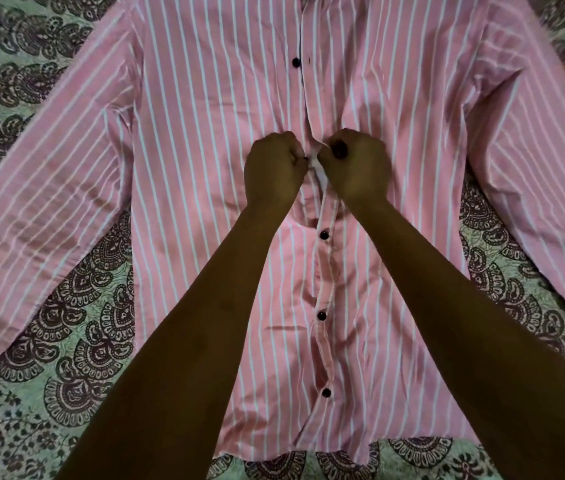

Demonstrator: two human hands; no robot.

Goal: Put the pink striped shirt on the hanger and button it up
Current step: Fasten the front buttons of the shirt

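Observation:
The pink striped shirt (205, 133) lies flat, front up, with its sleeves spread out to both sides. Three dark buttons below my hands, such as the button (324, 234), sit closed along the placket. Higher up, another dark button (296, 62) lies beside an open placket edge. My left hand (274, 168) pinches the left front edge at mid-chest. My right hand (357, 168) pinches the right placket edge, folded back white, right against the left hand. The button between them is mostly hidden. No hanger is visible.
A green bedspread (31, 341) with dark paisley patterns lies under the shirt on all sides. The collar runs out of view at the top edge. Both my forearms cross over the lower half of the shirt.

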